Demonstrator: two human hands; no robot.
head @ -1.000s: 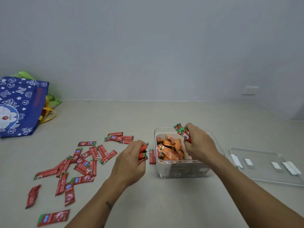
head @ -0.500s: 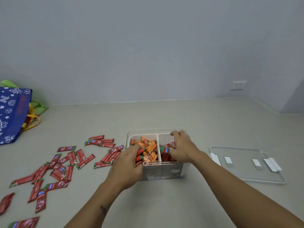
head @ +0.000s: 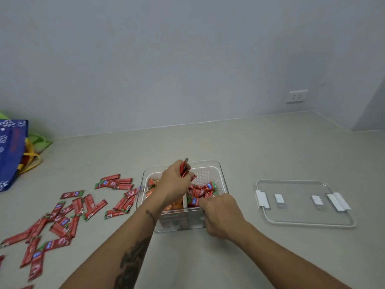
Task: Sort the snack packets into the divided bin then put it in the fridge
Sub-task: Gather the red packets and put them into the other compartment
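Forearms reached in from the near edge, and the right hand (head: 221, 215) lay at the near right corner of the divided bin (head: 216, 166), its fingers down among the red packets there; whether its grip was closed on one I could not tell. The left hand (head: 174, 183) hovered over the middle of the bin with its grip pinched round a few red snack packets (head: 184, 168) held upright above the divider. Inside, the left compartment held orange packets (head: 152, 187) and the right held a heap of red packets (head: 203, 190) (so sorting by colour looked well underway). By my judgement the job was perhaps half done: many loose red packets (head: 62, 217) lay scattered on the desk (head: 250, 147) to the left, the clear lid (head: 302, 203) sat apart to the right, and the fridge step had not begun. Print on the wrappers was too blurred to read beyond a blue oval mark. Farther left a blue patterned bag (head: 11, 153) rested by the wall, with a wall socket (head: 296, 96) far right.
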